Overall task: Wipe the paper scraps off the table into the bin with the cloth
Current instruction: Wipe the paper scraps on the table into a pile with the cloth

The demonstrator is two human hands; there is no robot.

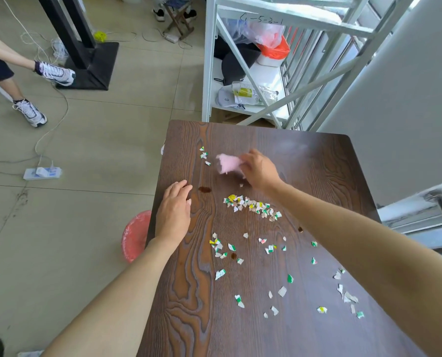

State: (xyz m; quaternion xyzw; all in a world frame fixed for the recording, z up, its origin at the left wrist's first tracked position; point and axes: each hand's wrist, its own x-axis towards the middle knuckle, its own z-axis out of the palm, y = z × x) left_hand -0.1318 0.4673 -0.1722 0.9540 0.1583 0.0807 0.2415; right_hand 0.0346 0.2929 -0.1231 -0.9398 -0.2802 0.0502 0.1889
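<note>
A dark wooden table [318, 161] carries torn paper scraps. A dense heap of scraps [253, 206] lies mid-table, a few scraps [204, 153] sit near the far left, and several loose scraps [279, 279] spread across the near half. My right hand [260, 171] grips a pink cloth [227, 163], blurred, just above the table beyond the heap. My left hand [175, 210] rests flat near the table's left edge, fingers apart, holding nothing. A bin with a red liner [133, 235] stands on the floor below that edge, partly hidden by the table.
A white metal rack [209, 73] with bags stands behind the table. A power strip [42, 173] and cables lie on the tiled floor at left. A person's legs in sneakers [30, 113] are at far left. A black stand base [91, 68] is behind.
</note>
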